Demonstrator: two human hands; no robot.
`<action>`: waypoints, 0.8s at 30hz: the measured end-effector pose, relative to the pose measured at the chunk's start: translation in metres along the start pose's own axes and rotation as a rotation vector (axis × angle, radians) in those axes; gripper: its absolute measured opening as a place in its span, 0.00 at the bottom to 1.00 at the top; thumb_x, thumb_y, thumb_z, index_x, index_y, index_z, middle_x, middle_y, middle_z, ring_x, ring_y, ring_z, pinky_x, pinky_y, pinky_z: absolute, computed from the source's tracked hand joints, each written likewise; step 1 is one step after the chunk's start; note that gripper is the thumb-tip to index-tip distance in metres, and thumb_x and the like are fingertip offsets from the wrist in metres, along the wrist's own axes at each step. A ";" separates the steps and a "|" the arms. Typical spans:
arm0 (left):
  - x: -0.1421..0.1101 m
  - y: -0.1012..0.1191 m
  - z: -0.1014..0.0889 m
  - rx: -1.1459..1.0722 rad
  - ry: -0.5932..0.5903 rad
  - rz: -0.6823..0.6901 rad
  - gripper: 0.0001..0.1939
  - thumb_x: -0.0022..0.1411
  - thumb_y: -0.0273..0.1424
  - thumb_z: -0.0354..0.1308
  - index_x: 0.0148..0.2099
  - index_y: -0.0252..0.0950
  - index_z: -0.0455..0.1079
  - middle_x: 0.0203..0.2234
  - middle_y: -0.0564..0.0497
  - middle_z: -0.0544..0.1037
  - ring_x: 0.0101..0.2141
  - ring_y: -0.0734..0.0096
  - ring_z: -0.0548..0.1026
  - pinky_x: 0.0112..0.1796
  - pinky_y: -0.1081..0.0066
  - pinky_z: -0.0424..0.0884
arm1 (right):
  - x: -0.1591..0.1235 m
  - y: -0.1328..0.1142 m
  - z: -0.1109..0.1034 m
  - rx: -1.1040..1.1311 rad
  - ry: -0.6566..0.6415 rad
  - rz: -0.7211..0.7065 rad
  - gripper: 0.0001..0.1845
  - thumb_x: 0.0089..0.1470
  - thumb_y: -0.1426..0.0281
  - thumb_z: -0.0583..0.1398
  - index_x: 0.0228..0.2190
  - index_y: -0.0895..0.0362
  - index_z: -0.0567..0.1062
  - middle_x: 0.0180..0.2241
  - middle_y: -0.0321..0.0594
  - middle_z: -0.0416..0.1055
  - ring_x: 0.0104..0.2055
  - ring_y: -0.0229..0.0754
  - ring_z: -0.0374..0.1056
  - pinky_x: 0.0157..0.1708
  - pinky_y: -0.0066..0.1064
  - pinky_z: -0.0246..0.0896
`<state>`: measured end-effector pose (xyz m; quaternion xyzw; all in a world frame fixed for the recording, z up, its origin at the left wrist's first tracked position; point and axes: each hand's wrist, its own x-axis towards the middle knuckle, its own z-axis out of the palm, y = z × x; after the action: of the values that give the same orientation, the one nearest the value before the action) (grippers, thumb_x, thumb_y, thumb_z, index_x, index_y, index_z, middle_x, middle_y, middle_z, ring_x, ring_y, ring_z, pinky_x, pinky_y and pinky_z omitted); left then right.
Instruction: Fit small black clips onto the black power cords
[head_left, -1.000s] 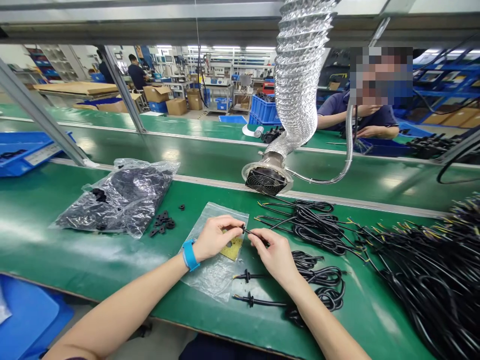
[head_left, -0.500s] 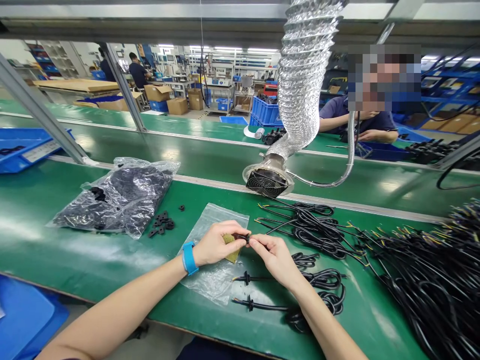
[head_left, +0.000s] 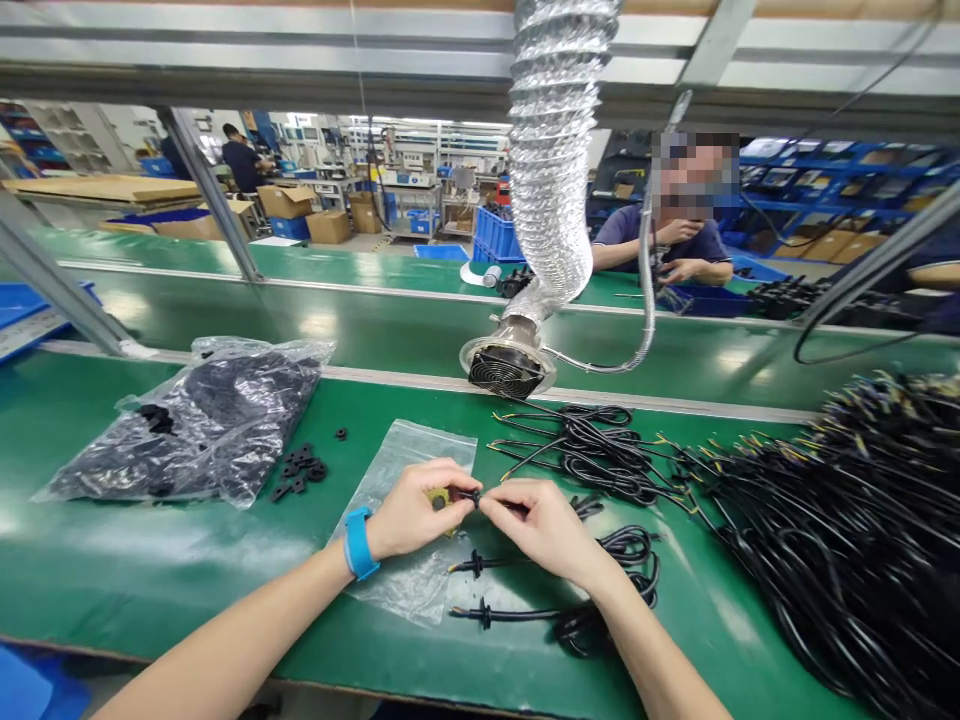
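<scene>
A small black fitting (head_left: 475,497) is held at the centre of the clock, pinched narrowly between thumb and fingers of the left hand (head_left: 416,508). It is also met by the narrowly closed fingertips of the right hand (head_left: 551,525), by which a black cable (head_left: 517,509) is gripped. A yellow pad (head_left: 438,496) is partly covered by the left hand at nine o'clock, above a clear bag (head_left: 401,585). Two fitted cable ends (head_left: 485,614) are laid at six o'clock, cable coils (head_left: 600,450) at two, and a large cable pile (head_left: 847,530) at three. Loose black parts (head_left: 301,470) and a filled bag (head_left: 217,425) are seen toward ten, and an extraction nozzle (head_left: 508,368) is suspended at twelve.
</scene>
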<state>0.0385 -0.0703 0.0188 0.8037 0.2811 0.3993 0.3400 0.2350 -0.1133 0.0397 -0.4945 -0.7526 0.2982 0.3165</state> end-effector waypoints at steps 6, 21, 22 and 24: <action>-0.006 0.009 -0.001 0.128 -0.125 0.097 0.12 0.56 0.22 0.54 0.42 0.35 0.73 0.30 0.50 0.77 0.30 0.72 0.73 0.32 0.72 0.70 | -0.040 0.015 -0.036 -0.297 -0.004 0.010 0.20 0.49 0.58 0.69 0.43 0.53 0.79 0.40 0.42 0.76 0.44 0.47 0.70 0.44 0.35 0.65; -0.018 0.014 0.017 0.464 -0.466 0.322 0.07 0.63 0.33 0.55 0.40 0.37 0.71 0.33 0.48 0.75 0.32 0.66 0.72 0.32 0.68 0.64 | -0.063 0.010 -0.035 -0.643 -0.008 0.131 0.19 0.60 0.57 0.59 0.25 0.57 0.78 0.26 0.38 0.71 0.31 0.41 0.69 0.33 0.30 0.58; -0.019 0.015 0.018 0.488 -0.476 0.328 0.07 0.64 0.34 0.54 0.39 0.36 0.71 0.34 0.48 0.75 0.32 0.66 0.72 0.32 0.68 0.64 | -0.060 0.010 -0.037 -0.645 -0.013 0.151 0.20 0.62 0.58 0.58 0.25 0.57 0.77 0.26 0.38 0.71 0.29 0.40 0.68 0.31 0.29 0.57; -0.019 0.016 0.019 0.532 -0.499 0.338 0.08 0.66 0.35 0.53 0.39 0.36 0.70 0.34 0.48 0.75 0.32 0.66 0.72 0.31 0.68 0.63 | -0.049 0.012 -0.041 -0.683 0.004 0.147 0.18 0.63 0.60 0.57 0.27 0.57 0.77 0.27 0.38 0.71 0.27 0.39 0.68 0.28 0.29 0.56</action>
<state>0.0473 -0.1002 0.0138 0.9709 0.1471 0.1555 0.1073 0.2889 -0.1495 0.0468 -0.6252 -0.7708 0.0501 0.1119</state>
